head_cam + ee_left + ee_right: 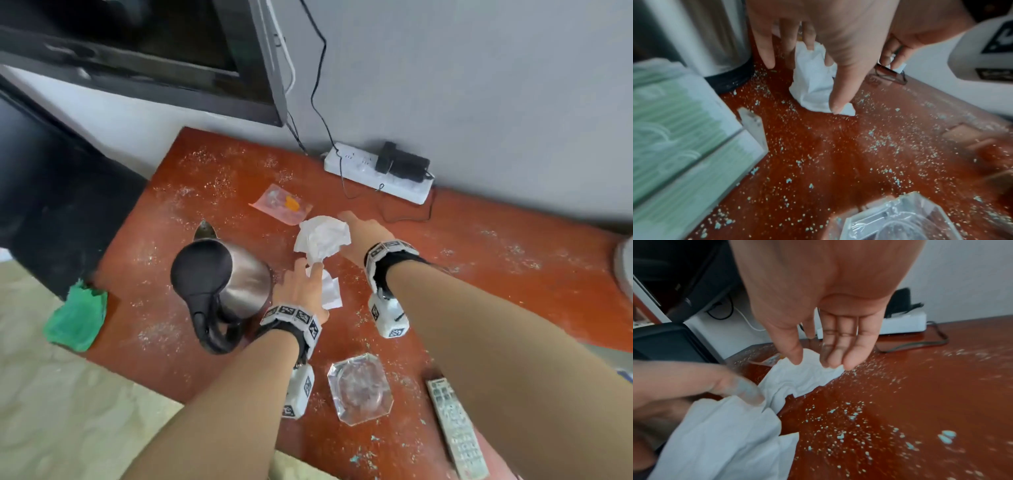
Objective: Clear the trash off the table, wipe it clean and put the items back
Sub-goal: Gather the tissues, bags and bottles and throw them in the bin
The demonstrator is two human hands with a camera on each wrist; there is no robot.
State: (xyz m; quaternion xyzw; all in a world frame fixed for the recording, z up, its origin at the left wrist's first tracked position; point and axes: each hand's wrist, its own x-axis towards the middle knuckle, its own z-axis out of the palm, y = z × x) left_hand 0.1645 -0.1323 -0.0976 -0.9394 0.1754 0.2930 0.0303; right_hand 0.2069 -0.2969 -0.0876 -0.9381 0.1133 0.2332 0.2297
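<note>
At the near edge of the red-brown wooden table (479,260) lie a grey remote control (455,428) and a clear faceted glass ashtray (359,389); no writing on either can be read. Further in, the left hand (301,291), fingers spread, touches a flat white paper tissue (330,291) just beside the steel electric kettle (233,274). The right hand (359,236), fingers straight, reaches onto a crumpled white tissue (323,238). A careless sweep could, I judge, scatter the pale crumbs (394,380) or knock the kettle. Beyond, a pink plastic wrapper (281,204) lies before the white power strip (376,173); its print is unreadable.
</note>
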